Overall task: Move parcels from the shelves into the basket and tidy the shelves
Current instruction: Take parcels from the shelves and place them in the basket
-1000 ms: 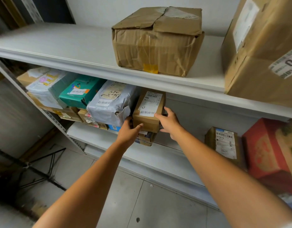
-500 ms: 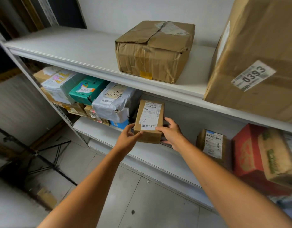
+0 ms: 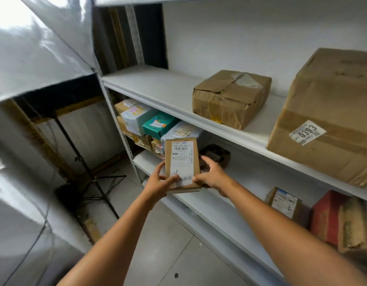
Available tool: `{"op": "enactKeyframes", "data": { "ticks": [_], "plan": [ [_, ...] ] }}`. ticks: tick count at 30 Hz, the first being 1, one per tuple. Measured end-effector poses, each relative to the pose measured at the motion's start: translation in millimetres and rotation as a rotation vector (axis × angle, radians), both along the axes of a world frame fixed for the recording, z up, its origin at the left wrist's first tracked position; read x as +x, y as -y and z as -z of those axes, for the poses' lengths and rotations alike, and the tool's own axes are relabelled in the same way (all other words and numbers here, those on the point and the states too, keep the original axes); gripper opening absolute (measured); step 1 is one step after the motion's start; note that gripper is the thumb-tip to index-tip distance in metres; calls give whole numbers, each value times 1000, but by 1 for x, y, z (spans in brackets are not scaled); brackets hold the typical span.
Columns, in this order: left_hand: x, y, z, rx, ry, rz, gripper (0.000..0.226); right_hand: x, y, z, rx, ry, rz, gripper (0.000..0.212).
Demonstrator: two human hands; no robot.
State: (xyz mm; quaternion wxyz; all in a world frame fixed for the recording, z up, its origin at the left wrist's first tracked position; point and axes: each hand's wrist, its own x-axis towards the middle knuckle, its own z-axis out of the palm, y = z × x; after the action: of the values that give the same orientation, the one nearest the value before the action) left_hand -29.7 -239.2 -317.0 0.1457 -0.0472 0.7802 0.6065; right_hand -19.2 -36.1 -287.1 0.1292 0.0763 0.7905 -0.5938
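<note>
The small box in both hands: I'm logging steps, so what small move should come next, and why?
Probably draw the small box back from the lower shelf: the left hand and right hand both grip it, it seems lifted clear, and no basket is in view.

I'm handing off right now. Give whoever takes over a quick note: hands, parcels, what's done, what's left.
Left hand and right hand both grip the small labelled parcel, held in the air in front of the middle shelf.
Basket: not in view.
Middle shelf holds a cluster of parcels at its left end, a dark parcel, a labelled brown box and a red box.
Upper shelf holds a crumpled box and a large box marked 0393.
Done: one parcel off the shelf.
Left: get it into the basket, move the rest, tidy the shelves.
</note>
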Motion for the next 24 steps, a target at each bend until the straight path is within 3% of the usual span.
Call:
{"op": "enactKeyframes", "data": {
  "ticks": [11,19,22,24],
  "plan": [
    [11,181,-33,-30,-181,-384,69,-41,197,-32,21,-155,-219,84],
    [66,280,-52,-79,-159,-643,85,-48,313,-32,-99,-161,-453,67],
    [92,300,-52,-119,-121,-756,98,-44,343,-33,-80,-158,-598,70],
    [112,303,-57,-143,-88,-811,93,-41,362,-33,-86,-132,-703,76]
  ]
}}
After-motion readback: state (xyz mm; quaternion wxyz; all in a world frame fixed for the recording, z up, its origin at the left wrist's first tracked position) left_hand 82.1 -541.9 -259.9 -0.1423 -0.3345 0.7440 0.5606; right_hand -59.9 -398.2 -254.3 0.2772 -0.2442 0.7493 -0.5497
